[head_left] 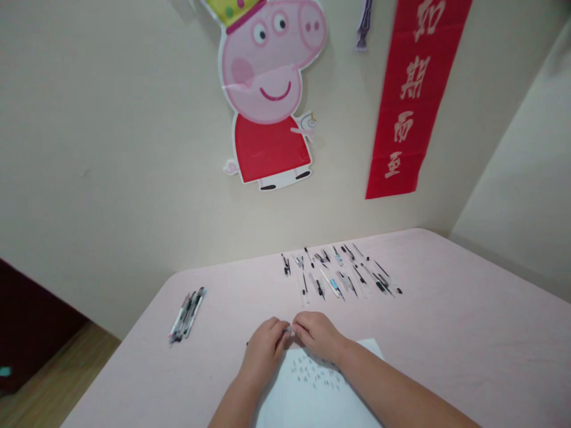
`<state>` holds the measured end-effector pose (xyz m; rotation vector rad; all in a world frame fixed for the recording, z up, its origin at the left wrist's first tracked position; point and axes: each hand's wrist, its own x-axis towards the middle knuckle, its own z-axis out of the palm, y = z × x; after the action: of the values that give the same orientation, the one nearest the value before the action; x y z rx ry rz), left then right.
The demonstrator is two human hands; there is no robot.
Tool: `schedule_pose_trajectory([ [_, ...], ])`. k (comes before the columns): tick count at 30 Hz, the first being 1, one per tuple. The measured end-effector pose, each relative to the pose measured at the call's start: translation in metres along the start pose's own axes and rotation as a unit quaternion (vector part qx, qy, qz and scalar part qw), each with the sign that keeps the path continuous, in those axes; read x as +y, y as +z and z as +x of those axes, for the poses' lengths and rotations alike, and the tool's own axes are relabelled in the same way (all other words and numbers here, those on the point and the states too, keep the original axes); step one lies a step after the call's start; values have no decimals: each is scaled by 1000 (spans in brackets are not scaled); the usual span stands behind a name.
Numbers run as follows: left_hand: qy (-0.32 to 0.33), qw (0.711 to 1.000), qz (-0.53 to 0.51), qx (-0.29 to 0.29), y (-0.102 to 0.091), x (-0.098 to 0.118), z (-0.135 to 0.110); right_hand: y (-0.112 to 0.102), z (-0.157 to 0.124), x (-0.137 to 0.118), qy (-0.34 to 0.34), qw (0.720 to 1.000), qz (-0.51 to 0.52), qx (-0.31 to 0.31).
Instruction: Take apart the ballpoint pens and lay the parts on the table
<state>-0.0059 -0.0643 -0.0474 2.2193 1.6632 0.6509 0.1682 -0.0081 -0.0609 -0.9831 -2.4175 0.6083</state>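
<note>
A: Why are things laid out like that?
B: The loose parts (pixel 332 288) lie in two rough rows toward the table's (pixel 450 333) far side, perhaps so each set can be told from the next. The bunched pens (pixel 188 315) sit well apart at the left, probably to avoid mixing.
A: And the pen (pixel 288 330)?
B: Between the person's hands, by the top edge of the written paper (pixel 307 410). It seems to be held crosswise so both hands can reach it.
A: How are the hands set?
B: Both curled, nearly meeting. The left hand (pixel 266 346) pinches the pen; the right hand (pixel 319 334) pinches its other end. The grip hides most of it, so its exact state cannot be told.
</note>
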Motion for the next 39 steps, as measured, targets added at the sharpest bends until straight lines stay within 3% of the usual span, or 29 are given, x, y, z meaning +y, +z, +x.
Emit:
schedule_pose_trajectory([
  [12,-11,999,19,-25,-1,5,-1,1,1,0,-12,999,-30,-31],
  [22,-25,997,71,-34,-3,5,-1,-3,-1,-5,-14,999,-28,-19],
  [28,-22,999,32,-17,-3,3,0,-3,2,-6,-1,999,-39,-23],
  [33,-36,999,17,9,0,-7,1,-10,9,-10,49,997,-38,-47],
  [39,-30,999,-1,35,-4,-16,2,-15,23,-22,159,983,-84,-22],
])
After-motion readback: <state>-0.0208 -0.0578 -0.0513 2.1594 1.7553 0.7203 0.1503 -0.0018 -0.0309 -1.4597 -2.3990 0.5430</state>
